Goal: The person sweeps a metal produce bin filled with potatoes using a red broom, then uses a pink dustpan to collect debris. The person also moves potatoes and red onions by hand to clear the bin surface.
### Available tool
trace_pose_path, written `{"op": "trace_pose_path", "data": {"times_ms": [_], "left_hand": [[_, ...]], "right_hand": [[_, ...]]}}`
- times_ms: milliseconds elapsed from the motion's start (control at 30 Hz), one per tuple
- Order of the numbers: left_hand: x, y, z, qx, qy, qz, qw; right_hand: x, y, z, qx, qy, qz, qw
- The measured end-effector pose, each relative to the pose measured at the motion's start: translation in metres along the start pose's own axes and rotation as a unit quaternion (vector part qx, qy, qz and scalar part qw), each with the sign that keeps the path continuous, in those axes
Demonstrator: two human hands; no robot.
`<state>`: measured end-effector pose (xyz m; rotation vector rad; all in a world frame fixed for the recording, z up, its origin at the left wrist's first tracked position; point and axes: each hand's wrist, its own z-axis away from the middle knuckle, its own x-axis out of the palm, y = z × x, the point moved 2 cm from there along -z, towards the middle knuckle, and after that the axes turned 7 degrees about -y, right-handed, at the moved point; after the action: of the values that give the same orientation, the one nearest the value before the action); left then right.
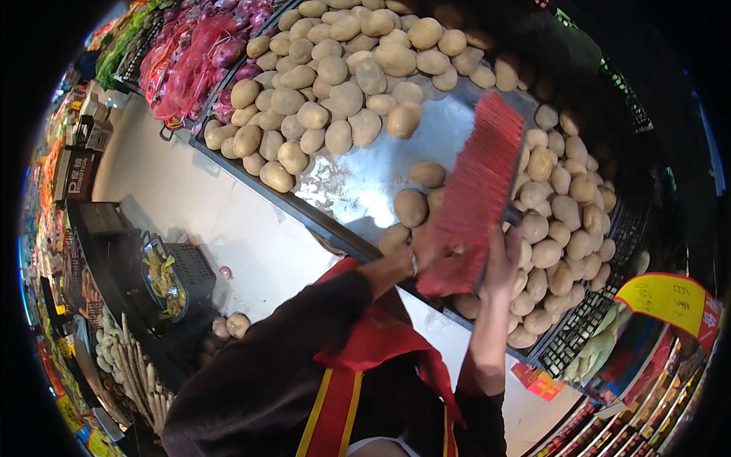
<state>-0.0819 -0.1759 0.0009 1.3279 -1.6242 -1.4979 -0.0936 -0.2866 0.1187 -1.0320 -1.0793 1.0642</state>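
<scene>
A red-bristled broom head (pixel 477 188) is held over a potato display, its bristles turned up towards me. My right hand (pixel 502 260) grips the back of it near the lower end, beside a short dark handle socket (pixel 511 215). Against the lower bristles is my left hand (pixel 424 254), blurred, with its fingers partly lost among them. A small pale bit shows in the bristles by those fingers. Beneath lies a bare metal display surface (pixel 377 183), with heaped potatoes (pixel 337 74) beyond it and more potatoes (pixel 548 228) to the right. A few loose potatoes (pixel 411 207) lie by my left hand.
Red onions (pixel 194 63), some in net bags, adjoin the potatoes at upper left. A dark rim (pixel 257 183) edges the display. Behind it at left stands a black basket (pixel 191 271). A yellow price sign (pixel 657 300) stands at right, above pale green vegetables (pixel 594 345).
</scene>
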Motion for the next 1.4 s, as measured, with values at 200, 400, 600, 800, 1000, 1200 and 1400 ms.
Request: {"op": "trace_pose_path", "data": {"times_ms": [200, 400, 600, 800, 1000, 1200, 1400], "left_hand": [[-0.070, 0.014, 0.067, -0.053, -0.048, -0.138, 0.988], [-0.069, -0.060, 0.025, -0.072, 0.155, -0.151, 0.974], [-0.044, -0.087, 0.006, -0.082, 0.103, -0.093, 0.987], [-0.161, -0.068, 0.002, 0.024, 0.018, -0.209, 0.977], [-0.198, -0.082, -0.075, 0.083, -0.060, -0.460, 0.882], [-0.184, -0.111, -0.138, 0.053, -0.191, -0.561, 0.804], [-0.120, -0.070, -0.184, 0.051, -0.060, -0.243, 0.967]], "right_hand": [[0.051, 0.048, -0.008, 0.033, 0.050, -0.095, 0.994], [0.037, 0.047, 0.016, 0.007, 0.121, -0.029, 0.992], [0.064, 0.043, 0.024, 0.030, 0.170, -0.024, 0.985], [0.074, 0.038, 0.028, 0.013, 0.196, -0.086, 0.977], [0.020, -0.021, 0.085, -0.069, 0.303, -0.017, 0.950], [-0.025, -0.058, 0.155, -0.086, 0.417, 0.004, 0.905], [-0.057, -0.039, 0.177, -0.108, 0.492, -0.026, 0.864]]}}
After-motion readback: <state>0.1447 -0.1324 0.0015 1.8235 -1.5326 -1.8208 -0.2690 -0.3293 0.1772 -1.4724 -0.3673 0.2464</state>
